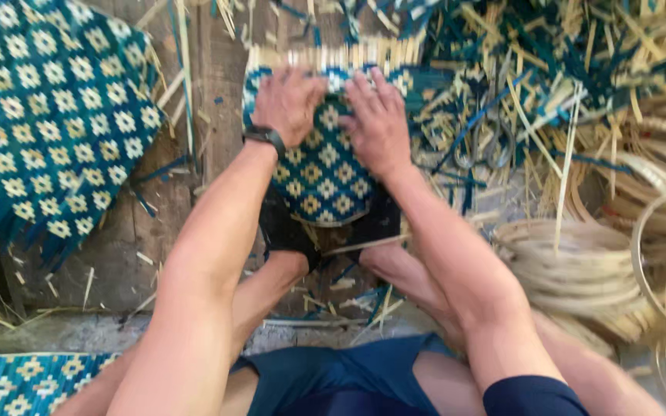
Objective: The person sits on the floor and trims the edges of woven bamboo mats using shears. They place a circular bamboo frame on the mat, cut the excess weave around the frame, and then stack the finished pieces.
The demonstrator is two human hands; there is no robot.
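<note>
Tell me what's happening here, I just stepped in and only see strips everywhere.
A person seated on the floor presses both hands, left hand and right hand, onto a blue-and-cream woven mat, its loose strip ends fanning out ahead. A larger woven panel lies to the left, coiled hoops to the right, scissors among scattered strips.

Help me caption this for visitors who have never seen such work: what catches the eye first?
Both hands, left hand and right hand, press flat on a teal-and-cream woven mat at the centre top. A larger woven panel of the same flower pattern fills the upper left. Coiled pale bamboo hoops and loose strips crowd the right.
</note>
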